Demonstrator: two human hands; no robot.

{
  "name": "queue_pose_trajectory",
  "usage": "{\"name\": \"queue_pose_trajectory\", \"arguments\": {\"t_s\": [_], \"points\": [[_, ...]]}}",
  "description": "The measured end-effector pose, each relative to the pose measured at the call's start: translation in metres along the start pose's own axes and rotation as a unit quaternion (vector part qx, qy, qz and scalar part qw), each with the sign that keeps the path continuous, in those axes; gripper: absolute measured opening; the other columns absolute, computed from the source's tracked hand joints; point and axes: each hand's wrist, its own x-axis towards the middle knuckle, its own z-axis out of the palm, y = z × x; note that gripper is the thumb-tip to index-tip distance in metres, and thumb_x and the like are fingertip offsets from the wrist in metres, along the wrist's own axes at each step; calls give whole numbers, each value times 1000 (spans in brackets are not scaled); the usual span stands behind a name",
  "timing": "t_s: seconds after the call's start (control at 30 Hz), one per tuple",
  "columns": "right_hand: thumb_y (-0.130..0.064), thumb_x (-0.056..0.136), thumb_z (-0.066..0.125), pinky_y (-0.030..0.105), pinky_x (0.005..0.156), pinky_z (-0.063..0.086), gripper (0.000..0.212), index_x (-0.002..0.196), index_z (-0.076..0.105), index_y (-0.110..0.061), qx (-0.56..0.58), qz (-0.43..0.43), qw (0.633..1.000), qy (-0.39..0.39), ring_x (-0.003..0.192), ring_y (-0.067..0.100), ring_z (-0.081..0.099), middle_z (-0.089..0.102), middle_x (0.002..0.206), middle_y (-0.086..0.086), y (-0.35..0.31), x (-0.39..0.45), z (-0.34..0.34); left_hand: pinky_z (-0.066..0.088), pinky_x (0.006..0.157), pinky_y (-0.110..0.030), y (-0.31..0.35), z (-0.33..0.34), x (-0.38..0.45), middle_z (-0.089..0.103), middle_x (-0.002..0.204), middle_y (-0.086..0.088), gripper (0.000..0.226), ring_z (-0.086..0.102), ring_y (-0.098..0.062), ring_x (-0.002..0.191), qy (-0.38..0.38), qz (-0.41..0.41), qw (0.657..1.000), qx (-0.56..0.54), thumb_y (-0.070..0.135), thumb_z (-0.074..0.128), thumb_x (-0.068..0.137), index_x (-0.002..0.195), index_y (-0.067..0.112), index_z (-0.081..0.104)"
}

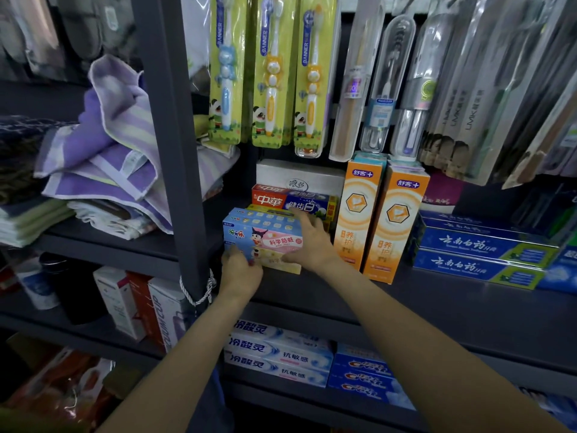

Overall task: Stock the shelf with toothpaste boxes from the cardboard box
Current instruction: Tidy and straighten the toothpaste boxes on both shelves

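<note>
Toothpaste boxes (265,242), children's pink-and-blue ones, stacked at the shelf (437,307) front, between both hands. Left hand (240,270) gripping the stack's lower left corner, fingers curled round it. Right hand (309,242) laid flat on the right end, fingers spread. Just right of that: upright orange boxes (374,223).

Lower kids' box (282,260) — hands (307,242) hide front.
</note>
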Motion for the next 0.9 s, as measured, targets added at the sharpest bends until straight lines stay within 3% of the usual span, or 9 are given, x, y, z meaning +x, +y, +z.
{"name": "queue_pose_trajectory", "arguments": {"t_s": [0.1,0.23,0.43,0.63,0.73,0.83,0.9], "points": [[-20,67,82,46,106,37,94,142,25,-26,-28,2,1000,-9,128,36,34,24,140,11,2,1,-3,40,92,-35,-1,0,-4,44,126,-25,33,47,-37,112,-1,-16,1000,19,-1,46,88,121,-6,42],[-30,71,78,43,102,35,89,142,24,-24,-127,-10,992,6,128,34,30,26,140,11,-3,-2,-5,41,87,-34,-2,2,-5,45,124,-28,37,49,-38,110,-14,-23,999,34,1,47,88,124,-7,39],[-21,72,78,43,98,45,85,138,24,-21,-86,16,996,23,120,37,44,21,138,13,-9,-9,10,40,85,-31,0,-2,-6,46,123,-28,37,49,-37,110,-22,-27,999,34,0,48,88,124,-6,40],[-26,68,81,40,96,40,88,137,25,-23,-72,13,997,-8,117,34,43,43,125,15,-9,-14,1,38,93,-37,3,0,-11,37,132,-28,45,43,-40,118,-14,-28,998,56,1,47,90,131,-8,32],[-25,69,81,31,87,40,84,134,28,-21,-17,-4,1000,-7,113,31,46,45,124,14,-8,-20,4,34,97,-36,6,1,-16,32,136,-27,49,38,-40,122,-12,-23,998,55,1,47,90,134,-9,28],[-21,71,80,28,79,42,80,134,31,-17,15,-33,999,-3,109,25,52,54,118,11,-9,-27,4,36,94,-36,11,-2,-21,35,134,-27,45,41,-39,120,0,-22,999,47,1,47,90,132,-9,34],[-20,68,81,31,81,48,83,136,32,-19,14,-43,999,-5,107,25,55,56,116,10,-7,-32,-1,38,90,-34,14,-6,-29,41,129,-24,38,48,-38,112,54,8,998,37,-2,48,88,125,-7,43]]}}
